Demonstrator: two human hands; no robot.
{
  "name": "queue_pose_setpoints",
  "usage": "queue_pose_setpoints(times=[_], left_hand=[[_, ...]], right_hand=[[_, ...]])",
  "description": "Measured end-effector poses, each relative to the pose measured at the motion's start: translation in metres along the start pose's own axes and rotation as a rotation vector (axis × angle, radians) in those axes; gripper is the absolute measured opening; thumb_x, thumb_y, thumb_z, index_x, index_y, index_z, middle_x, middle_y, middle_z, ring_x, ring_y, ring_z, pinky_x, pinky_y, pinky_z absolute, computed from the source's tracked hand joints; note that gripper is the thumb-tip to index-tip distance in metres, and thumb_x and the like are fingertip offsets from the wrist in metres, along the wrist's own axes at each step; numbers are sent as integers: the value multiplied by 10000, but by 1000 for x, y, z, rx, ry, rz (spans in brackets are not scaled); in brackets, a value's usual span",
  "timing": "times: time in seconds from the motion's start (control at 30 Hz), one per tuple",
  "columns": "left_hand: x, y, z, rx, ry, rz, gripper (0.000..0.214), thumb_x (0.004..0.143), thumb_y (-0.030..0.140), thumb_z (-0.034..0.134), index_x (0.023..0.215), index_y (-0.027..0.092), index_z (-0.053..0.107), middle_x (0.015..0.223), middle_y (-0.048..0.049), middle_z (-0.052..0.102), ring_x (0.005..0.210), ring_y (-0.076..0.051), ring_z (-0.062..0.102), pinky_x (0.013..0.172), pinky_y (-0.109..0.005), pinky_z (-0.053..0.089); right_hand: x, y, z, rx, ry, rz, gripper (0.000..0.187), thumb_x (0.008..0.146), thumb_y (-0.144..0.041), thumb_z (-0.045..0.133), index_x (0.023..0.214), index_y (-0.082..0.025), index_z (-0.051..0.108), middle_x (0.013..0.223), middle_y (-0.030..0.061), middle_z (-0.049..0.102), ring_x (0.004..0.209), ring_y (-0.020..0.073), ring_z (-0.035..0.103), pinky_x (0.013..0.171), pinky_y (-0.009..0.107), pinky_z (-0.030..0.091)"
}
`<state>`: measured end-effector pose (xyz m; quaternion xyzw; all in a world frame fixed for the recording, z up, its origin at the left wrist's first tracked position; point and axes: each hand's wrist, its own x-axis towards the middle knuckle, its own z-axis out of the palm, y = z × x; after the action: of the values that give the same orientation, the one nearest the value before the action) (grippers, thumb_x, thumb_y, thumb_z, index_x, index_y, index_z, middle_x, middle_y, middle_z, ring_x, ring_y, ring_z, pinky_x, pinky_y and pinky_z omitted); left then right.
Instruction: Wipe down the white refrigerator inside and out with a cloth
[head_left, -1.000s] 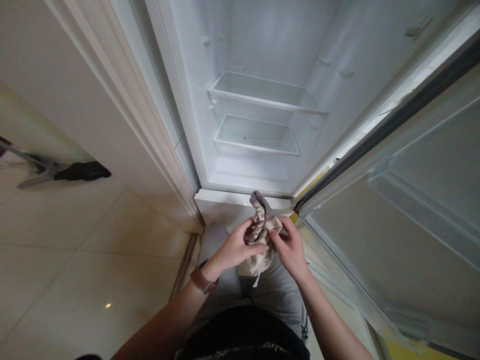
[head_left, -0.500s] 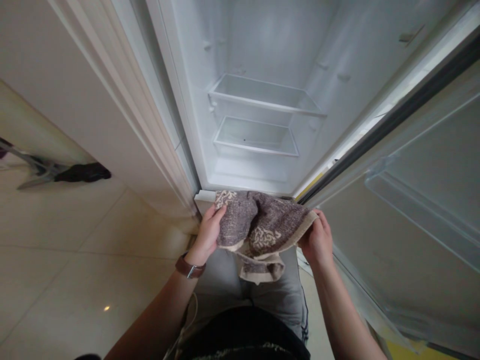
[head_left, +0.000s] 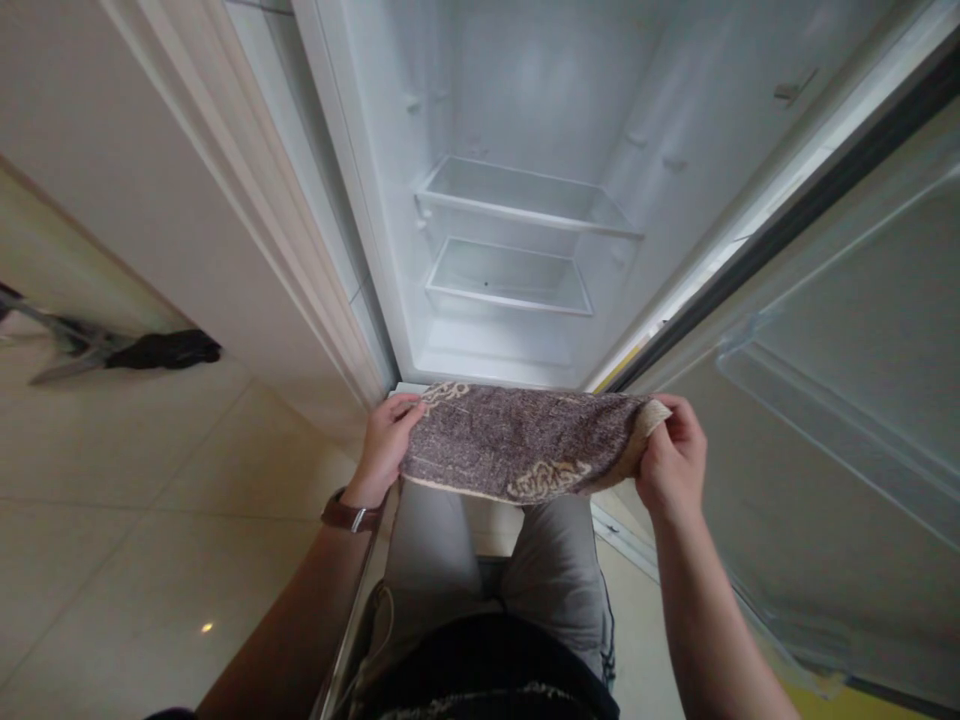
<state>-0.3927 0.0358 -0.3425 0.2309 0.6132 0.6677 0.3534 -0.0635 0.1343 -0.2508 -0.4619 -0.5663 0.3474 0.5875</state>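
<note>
Front and center, a brown patterned cloth (head_left: 499,435) is pulled pretty flat above the legs (head_left: 435,550), left hand (head_left: 384,445) pinching one end, right hand (head_left: 673,462) clamped on the other, where the edge folds over. Open fridge (head_left: 525,100) just beyond.

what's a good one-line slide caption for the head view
A patterned cloth, spread between a person's left grip and right grip, before an open fridge.

In the head view, you can read no text, label, brand, number or sign on any of the surfaces within your sight.
</note>
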Motion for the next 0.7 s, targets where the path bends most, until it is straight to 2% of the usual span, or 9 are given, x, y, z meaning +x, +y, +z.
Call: queue_pose_setpoints(times=[0.1, 0.23, 0.3, 0.4, 0.47, 0.57, 0.7], left_hand=[[-2, 10, -4, -105, -64, -148, 524, 556, 472, 911, 948, 202, 692, 746, 11, 678, 650, -166, 608, 585, -245, 437], [-13, 34, 5, -201, -212, -268, 583, 599, 407, 888, 1122, 228, 702, 764, 18, 689, 635, -170, 622, 553, -241, 453], [-19, 50, 15, -226, -269, -264, 500, 632, 382, 870, 1074, 198, 728, 778, 4, 694, 637, -158, 623, 553, -234, 460], [-26, 76, 32, -257, -345, -195, 354, 704, 351, 837, 996, 172, 747, 754, 0, 671, 622, -141, 616, 556, -228, 462], [-26, 91, 41, -260, -403, -133, 307, 750, 336, 810, 998, 166, 749, 760, -7, 671, 638, -146, 628, 575, -234, 471], [-18, 102, 47, -237, -438, -68, 301, 779, 328, 784, 1033, 173, 741, 755, -8, 672, 653, -155, 632, 603, -246, 476], [8, 89, 42, -155, -360, -73, 332, 725, 307, 793, 1029, 190, 726, 685, 20, 638, 605, -153, 598, 579, -246, 440]], right_hand=[[6, -4, 2, -8, -24, -29, 315, 836, -482, 727, 923, -201, 611, 804, -22, 608, 716, 113, 535, 646, 220, 415], [14, 11, 9, -2, -34, 96, 328, 809, -498, 706, 928, -210, 602, 729, -47, 571, 631, 108, 479, 586, 225, 377], [15, 27, 11, -33, -42, 152, 302, 796, -480, 665, 918, -211, 602, 687, -59, 544, 598, 106, 443, 568, 229, 351], [13, 48, 13, -109, -35, 110, 254, 766, -419, 607, 884, -195, 616, 722, -46, 580, 662, 114, 478, 629, 238, 375], [11, 54, 12, -129, -24, 85, 245, 760, -409, 586, 853, -185, 619, 739, -36, 598, 703, 119, 498, 669, 242, 386], [13, 37, 11, -118, 9, 43, 238, 791, -417, 587, 828, -184, 612, 727, -30, 593, 701, 120, 500, 667, 242, 381], [24, -24, 13, -101, -11, -134, 209, 870, -403, 635, 844, -197, 622, 735, -22, 579, 671, 112, 487, 631, 243, 368]])
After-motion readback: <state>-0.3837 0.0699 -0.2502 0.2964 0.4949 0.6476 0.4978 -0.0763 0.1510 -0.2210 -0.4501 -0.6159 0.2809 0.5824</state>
